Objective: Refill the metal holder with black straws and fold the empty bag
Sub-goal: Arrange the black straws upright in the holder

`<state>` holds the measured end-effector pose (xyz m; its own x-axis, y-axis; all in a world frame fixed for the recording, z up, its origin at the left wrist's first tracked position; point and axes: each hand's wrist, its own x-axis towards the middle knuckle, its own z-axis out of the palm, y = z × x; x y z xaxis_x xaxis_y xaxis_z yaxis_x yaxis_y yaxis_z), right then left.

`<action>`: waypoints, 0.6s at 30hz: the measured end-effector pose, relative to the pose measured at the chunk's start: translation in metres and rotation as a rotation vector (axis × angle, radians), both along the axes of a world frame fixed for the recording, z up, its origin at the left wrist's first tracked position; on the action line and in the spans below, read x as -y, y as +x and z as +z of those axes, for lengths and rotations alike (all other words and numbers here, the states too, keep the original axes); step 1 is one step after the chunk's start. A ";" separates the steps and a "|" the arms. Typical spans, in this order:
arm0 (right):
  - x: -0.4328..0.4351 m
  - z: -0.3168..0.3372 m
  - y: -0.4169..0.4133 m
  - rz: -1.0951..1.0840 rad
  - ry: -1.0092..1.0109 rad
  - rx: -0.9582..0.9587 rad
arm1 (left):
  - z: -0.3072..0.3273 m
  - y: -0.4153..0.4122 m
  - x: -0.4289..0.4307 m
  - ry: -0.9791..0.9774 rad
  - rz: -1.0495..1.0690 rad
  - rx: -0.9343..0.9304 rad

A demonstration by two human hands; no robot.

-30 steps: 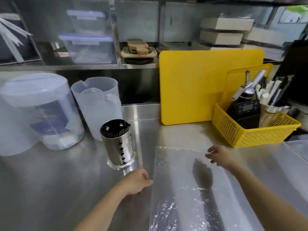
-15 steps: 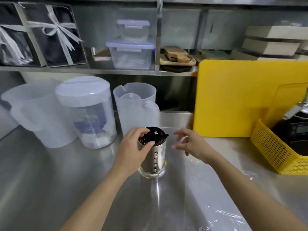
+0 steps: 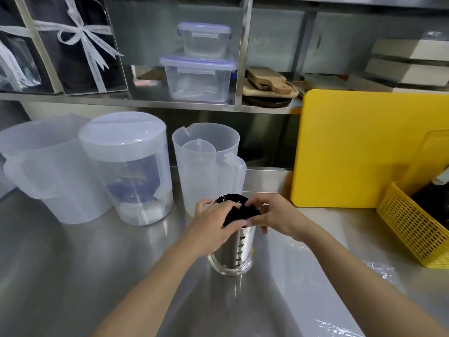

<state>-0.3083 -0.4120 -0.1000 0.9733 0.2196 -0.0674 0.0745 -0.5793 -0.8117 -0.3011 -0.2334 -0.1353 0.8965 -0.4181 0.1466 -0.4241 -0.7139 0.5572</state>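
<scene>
The perforated metal holder (image 3: 237,251) stands upright on the steel counter, filled with black straws (image 3: 240,212) whose tops show between my hands. My left hand (image 3: 211,224) curls over the holder's rim from the left, fingers on the straw tops. From the right, my right hand (image 3: 274,215) presses its fingers against the same bunch of straws. The clear empty bag (image 3: 315,288) lies flat on the counter at the lower right, partly under my right forearm.
Translucent plastic jugs (image 3: 209,164) and a lidded tub (image 3: 128,166) stand just behind and left of the holder. A yellow cutting board (image 3: 359,147) leans at the right, and a yellow basket (image 3: 410,227) sits at the far right. Shelves above hold boxes.
Both hands left the flat bag and moved to the holder. The left hand took the rim first, then the right hand closed in on the straw tops. My view shifted left.
</scene>
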 end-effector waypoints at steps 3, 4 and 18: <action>-0.005 0.004 0.003 -0.015 0.005 0.012 | 0.002 0.007 0.001 -0.112 -0.033 -0.089; -0.006 0.006 0.004 -0.018 0.026 0.005 | 0.005 0.009 0.001 -0.167 -0.048 -0.112; -0.019 0.008 0.033 -0.082 0.080 -0.038 | 0.021 0.032 -0.001 -0.612 0.044 -0.283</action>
